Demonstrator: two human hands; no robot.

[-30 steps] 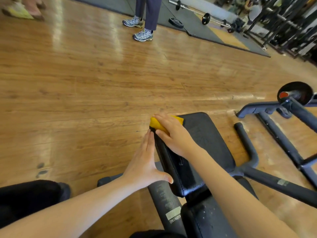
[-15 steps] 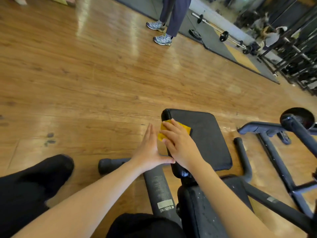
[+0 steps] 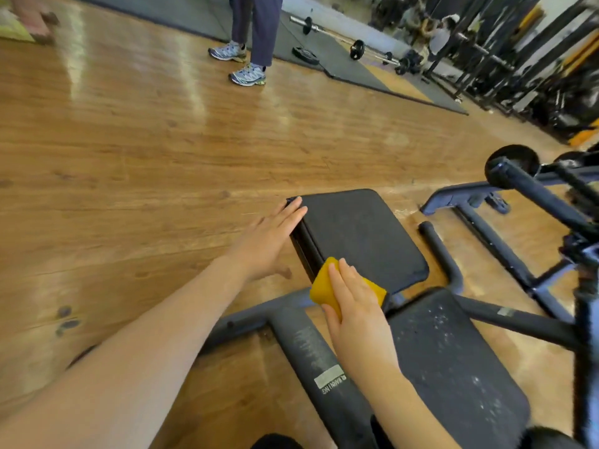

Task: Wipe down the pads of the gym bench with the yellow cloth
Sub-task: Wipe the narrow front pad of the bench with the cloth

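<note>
My right hand (image 3: 353,306) presses cloth (image 3: 324,288) flat, fingers straight, on near left corner of pad (image 3: 363,234); left hand (image 3: 269,241) open, steadying pad's side. Cloth soft, light (likely bunches); best held under palm.

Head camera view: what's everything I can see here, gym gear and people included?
Far pad: one, black, centre, clean-looking.
Near pad: one, black, lower right, speckled white.
Cloth: one, yellow, at far pad's near left corner.
Bench frame: dark grey tubes under the pads.
Floor: wooden, glossy.
Mat: grey, top centre.
Barbell: one, on the mat.
Bystander: one, dark trousers, pale trainers.
Racks: black, top right.
Left hand: flat against far pad's left edge.
Right hand: pressing the cloth.
</note>
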